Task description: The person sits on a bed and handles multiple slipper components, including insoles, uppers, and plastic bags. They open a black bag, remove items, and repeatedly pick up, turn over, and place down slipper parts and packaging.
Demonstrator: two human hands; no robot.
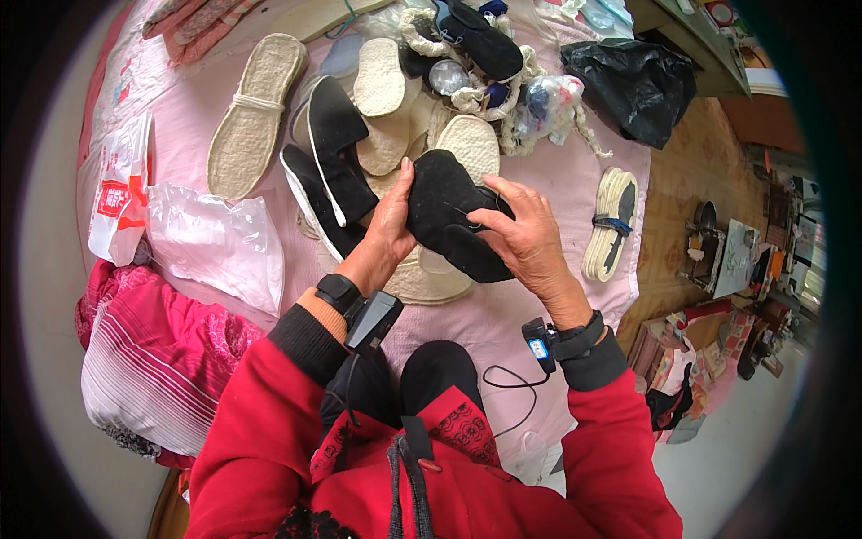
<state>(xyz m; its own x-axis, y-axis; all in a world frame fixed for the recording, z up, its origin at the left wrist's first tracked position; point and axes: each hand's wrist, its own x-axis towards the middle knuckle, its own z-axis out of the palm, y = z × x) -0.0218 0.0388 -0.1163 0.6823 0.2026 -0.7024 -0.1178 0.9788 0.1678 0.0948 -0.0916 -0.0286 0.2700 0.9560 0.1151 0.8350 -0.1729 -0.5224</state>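
Note:
A black cloth shoe is held up in front of me, above a pile of soles. My left hand grips its left side, thumb lying on top. At its right side is my right hand, fingers bent and closed, with a thin needle showing at the fingertips against the black cloth. Just left of the held shoe are a black shoe with a white edge and another black shoe. Behind it a quilted cream sole sticks out; a smaller cream sole lies farther back.
A tied pair of beige soles lies at left, another tied bundle at right. At the back are white braided cord, a dark shoe and a black plastic bag. Clear plastic and pink bedding are left.

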